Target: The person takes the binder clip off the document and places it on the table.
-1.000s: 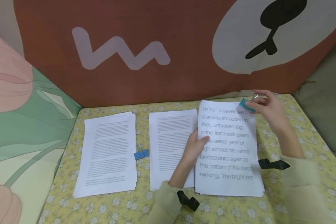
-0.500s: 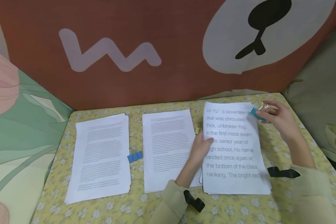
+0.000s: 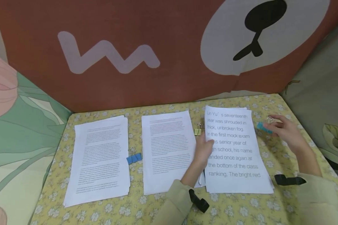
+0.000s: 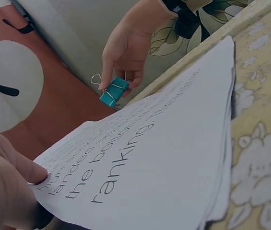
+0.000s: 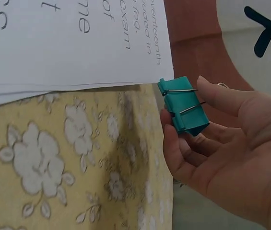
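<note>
My left hand (image 3: 203, 151) grips the left edge of a stack of large-print paper (image 3: 233, 150), its thumb on top of the sheets. In the left wrist view the stack (image 4: 173, 143) is lifted at that side. My right hand (image 3: 288, 132) pinches a teal binder clip (image 3: 264, 127) by its wire handles, to the right of the stack's upper right corner. Seen from the right wrist, the clip (image 5: 183, 105) lies just apart from the paper's corner, with no sheet visible in its mouth.
Two small-print paper stacks lie to the left, one in the middle (image 3: 169, 150) and one farther left (image 3: 98, 159). A blue binder clip (image 3: 134, 158) sits between them. Beside the left hand is a yellow binder clip (image 3: 198, 131). A flowered cloth (image 3: 101, 212) covers the table.
The right hand has drawn the teal clip away from the stack's upper right corner, rightward and down. The left hand keeps its grip on the paper. The head view has shifted slightly.
</note>
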### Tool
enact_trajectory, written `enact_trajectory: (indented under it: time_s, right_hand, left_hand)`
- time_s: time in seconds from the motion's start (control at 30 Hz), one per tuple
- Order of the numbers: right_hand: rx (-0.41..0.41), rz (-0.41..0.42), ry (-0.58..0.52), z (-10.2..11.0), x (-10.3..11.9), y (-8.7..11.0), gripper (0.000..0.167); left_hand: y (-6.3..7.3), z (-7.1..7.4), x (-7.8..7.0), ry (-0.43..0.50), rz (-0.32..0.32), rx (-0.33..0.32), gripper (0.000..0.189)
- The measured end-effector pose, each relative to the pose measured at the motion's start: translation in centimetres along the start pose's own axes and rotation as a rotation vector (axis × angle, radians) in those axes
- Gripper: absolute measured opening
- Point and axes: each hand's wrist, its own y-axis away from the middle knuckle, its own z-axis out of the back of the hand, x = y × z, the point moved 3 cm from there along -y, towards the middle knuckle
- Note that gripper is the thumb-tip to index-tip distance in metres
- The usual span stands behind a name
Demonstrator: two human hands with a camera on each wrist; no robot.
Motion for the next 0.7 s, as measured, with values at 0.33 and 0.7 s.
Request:
enact_trajectory:
  time_s: [0.33, 0.7]
  right_hand:
    - [0.092, -0.107, 0.051, 0.4, -2.4, 0.0, 0.086]
    - [0.083, -0.073, 0.115, 0.4, -3.1, 0.0, 0.081]
  left_hand:
    - [-0.9, -0.7, 0.8, -0.031, -0.006, -0.012, 0.054]
    - [-1.4, -1.1, 0.6, -0.103, -0.046, -0.034, 0.055]
